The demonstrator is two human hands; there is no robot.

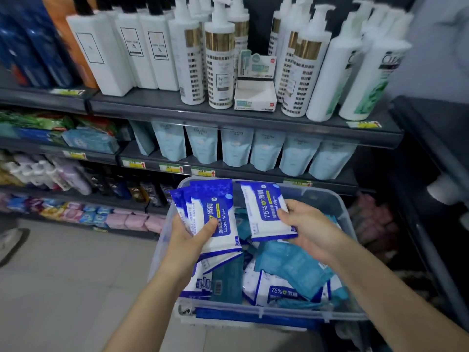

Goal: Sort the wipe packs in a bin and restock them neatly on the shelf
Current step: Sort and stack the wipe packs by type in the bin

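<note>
A clear plastic bin (pixel 337 199) sits in front of the shelves, filled with blue-and-white alcohol wipe packs and teal wipe packs (pixel 291 265). My left hand (pixel 187 237) grips a fanned stack of blue-and-white alcohol wipe packs (pixel 210 209) above the bin's left side, thumb pressed on the front pack. My right hand (pixel 307 227) holds a single blue-and-white alcohol wipe pack (pixel 264 212) by its right edge, just right of the stack. The two are close but apart.
Dark store shelves (pixel 228 113) rise behind the bin. White pump bottles (pixel 220 54) and a small open white box (pixel 253 95) stand on the upper one, pale blue refill pouches (pixel 266 148) below. Tiled floor (pixel 63 275) lies left; someone's shoe (pixel 10 240) shows at the far left.
</note>
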